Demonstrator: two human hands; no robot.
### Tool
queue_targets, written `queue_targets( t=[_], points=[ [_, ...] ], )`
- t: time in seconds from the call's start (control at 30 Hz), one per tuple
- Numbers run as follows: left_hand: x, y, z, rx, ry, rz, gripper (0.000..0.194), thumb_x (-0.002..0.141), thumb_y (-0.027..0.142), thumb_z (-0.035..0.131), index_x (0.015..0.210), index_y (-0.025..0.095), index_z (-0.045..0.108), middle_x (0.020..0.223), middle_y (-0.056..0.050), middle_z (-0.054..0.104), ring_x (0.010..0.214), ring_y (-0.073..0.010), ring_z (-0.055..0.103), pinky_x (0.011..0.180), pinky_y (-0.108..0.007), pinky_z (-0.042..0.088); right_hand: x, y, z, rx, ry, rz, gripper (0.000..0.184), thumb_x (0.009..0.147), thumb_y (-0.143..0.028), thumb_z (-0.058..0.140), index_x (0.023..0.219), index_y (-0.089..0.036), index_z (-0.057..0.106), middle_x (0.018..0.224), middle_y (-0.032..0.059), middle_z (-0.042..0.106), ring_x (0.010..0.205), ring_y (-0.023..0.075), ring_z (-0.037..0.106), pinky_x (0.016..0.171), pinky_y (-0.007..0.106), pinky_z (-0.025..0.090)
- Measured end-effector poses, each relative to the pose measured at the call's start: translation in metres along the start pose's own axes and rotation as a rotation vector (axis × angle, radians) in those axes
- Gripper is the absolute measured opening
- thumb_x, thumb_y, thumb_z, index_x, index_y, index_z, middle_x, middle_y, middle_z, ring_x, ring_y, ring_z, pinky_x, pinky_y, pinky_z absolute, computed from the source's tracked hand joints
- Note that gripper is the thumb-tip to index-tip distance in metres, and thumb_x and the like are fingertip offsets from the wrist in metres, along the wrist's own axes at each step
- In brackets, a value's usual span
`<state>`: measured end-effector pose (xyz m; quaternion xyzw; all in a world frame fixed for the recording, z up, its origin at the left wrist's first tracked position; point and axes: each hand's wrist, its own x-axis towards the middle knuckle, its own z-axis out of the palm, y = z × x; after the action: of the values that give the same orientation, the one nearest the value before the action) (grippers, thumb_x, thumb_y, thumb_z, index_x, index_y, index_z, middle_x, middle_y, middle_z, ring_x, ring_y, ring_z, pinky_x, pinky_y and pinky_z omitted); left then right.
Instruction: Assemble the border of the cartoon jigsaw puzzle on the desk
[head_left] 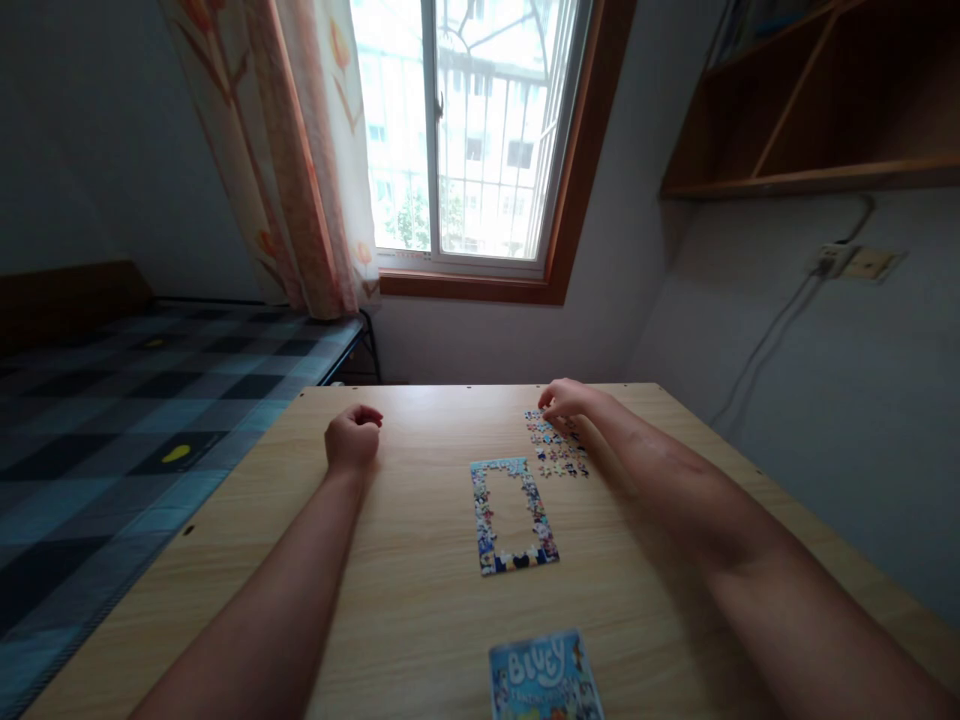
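Observation:
My left hand (352, 437) rests on the wooden table in a loose fist, with nothing visible in it. My right hand (568, 398) reaches over the far end of the loose jigsaw puzzle pieces (559, 452), its fingertips pinched on a puzzle piece at the far left of the group. That piece is mostly covered by the fingers. Left of and nearer than the loose pieces lies the joined puzzle border (484, 520), a rectangular frame with bare table showing in its middle. A blue puzzle box (544, 675) marked "Bluey" lies at the near edge of view.
The wooden table (420, 600) reaches towards a wall below a barred window (487, 130). On the left is a bed (225, 370) with a checked cover, beside a flowered curtain (300, 160). A wall shelf (810, 170) and a socket with a cord (832, 260) are on the right.

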<state>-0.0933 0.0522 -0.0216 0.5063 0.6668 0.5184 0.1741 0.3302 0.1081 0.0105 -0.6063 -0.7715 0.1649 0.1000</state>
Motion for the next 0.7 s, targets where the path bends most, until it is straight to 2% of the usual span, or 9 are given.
queue_targets(
  t=[0.33, 0.47, 0.57, 0.7],
  points=[
    [-0.004, 0.004, 0.0, -0.026, -0.003, 0.003, 0.036, 0.049, 0.017, 0.044, 0.075, 0.018, 0.069, 0.074, -0.004, 0.072, 0.074, -0.0222, 0.066, 0.067, -0.031, 0.049, 0.005, 0.002, 0.002, 0.029, 0.023, 0.016, 0.022, 0.05, -0.023, 0.085, 0.071, -0.024, 0.076, 0.074, -0.0005, 0.074, 0.067, 0.0165, 0.064, 0.067, 0.025, 0.048],
    [-0.002, 0.0, 0.002, -0.042, -0.007, 0.014, 0.036, 0.049, 0.017, 0.043, 0.074, 0.018, 0.069, 0.073, -0.004, 0.071, 0.072, -0.0212, 0.066, 0.065, -0.029, 0.047, 0.002, 0.0, 0.001, 0.103, 0.009, 0.043, 0.023, 0.049, -0.023, 0.087, 0.065, -0.02, 0.072, 0.068, -0.0004, 0.07, 0.067, 0.017, 0.063, 0.07, 0.027, 0.049],
    [-0.001, -0.003, 0.002, -0.047, -0.005, 0.02, 0.034, 0.05, 0.016, 0.044, 0.074, 0.018, 0.069, 0.071, -0.003, 0.07, 0.072, -0.0205, 0.065, 0.064, -0.028, 0.046, -0.007, -0.003, -0.008, 0.198, -0.012, 0.035, 0.022, 0.055, -0.026, 0.087, 0.066, -0.017, 0.07, 0.066, 0.0011, 0.069, 0.067, 0.0163, 0.063, 0.069, 0.028, 0.05],
    [-0.004, 0.002, 0.0, -0.004, 0.002, 0.039, 0.031, 0.054, 0.014, 0.046, 0.074, 0.018, 0.07, 0.072, -0.003, 0.071, 0.072, -0.0203, 0.065, 0.066, -0.028, 0.046, -0.029, -0.011, -0.027, 0.348, 0.067, -0.033, 0.023, 0.071, -0.034, 0.08, 0.082, -0.016, 0.071, 0.089, 0.0071, 0.075, 0.078, 0.0153, 0.066, 0.074, 0.027, 0.053]
  ],
)
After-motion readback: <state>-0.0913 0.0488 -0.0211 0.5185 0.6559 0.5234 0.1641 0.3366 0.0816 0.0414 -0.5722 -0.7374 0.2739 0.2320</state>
